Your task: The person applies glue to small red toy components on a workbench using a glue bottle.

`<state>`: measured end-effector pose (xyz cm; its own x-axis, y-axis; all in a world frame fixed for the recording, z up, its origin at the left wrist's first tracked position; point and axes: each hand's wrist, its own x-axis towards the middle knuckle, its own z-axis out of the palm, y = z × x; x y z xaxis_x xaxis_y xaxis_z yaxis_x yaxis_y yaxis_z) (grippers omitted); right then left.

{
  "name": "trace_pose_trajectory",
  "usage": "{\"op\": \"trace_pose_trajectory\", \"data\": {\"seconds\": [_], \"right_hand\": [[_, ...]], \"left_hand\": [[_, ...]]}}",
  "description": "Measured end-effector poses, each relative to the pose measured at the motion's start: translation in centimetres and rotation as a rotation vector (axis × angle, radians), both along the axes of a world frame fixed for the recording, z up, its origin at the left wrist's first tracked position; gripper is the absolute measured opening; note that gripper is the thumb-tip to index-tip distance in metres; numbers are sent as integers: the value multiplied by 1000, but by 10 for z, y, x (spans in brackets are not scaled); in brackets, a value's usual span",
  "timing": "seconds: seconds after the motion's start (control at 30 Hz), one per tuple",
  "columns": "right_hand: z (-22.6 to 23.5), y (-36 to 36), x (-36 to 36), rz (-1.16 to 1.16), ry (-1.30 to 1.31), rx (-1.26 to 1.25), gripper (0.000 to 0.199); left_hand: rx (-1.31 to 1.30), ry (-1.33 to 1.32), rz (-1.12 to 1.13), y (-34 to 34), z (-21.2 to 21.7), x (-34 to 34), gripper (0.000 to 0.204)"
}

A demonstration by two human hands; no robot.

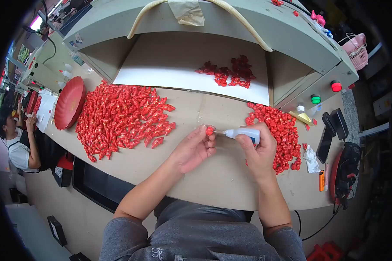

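Observation:
My left hand [190, 151] pinches a small red plastic piece [210, 130] between thumb and fingertips. In my right hand [262, 152] is a white squeeze bottle [244, 134] with a thin nozzle, held sideways. Its tip meets the red piece, or nearly so; I cannot tell whether they touch. To the left of my hands spreads a big heap of small red figures [117, 117] with gold-coloured marks. Beside my right hand lies a second heap, of rounder red pieces [283, 135], partly hidden by that hand.
A grey machine housing [304, 48] arches over the far table, with more red pieces [235, 74] inside. Green [315, 99] and red [336, 86] buttons sit on its right. A red dish [70, 103] stands far left. Tissue [311, 158], a lighter [321, 180] and a phone [324, 145] lie right. Another person [20, 143] sits left.

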<state>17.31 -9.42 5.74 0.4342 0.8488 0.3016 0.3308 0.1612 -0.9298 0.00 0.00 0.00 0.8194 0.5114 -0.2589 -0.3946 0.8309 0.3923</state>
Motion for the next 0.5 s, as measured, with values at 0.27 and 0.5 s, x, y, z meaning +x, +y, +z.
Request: {"op": "trace_pose_trajectory", "data": {"seconds": [0.27,0.5], "right_hand": [[0,0,-3,15,-124,9,25],[2,1,-5,17,-124,-7,25]], "left_hand": [[-13,60,13,-2,6,3,27],[-2,76,1,-2,6,2,28]]}}
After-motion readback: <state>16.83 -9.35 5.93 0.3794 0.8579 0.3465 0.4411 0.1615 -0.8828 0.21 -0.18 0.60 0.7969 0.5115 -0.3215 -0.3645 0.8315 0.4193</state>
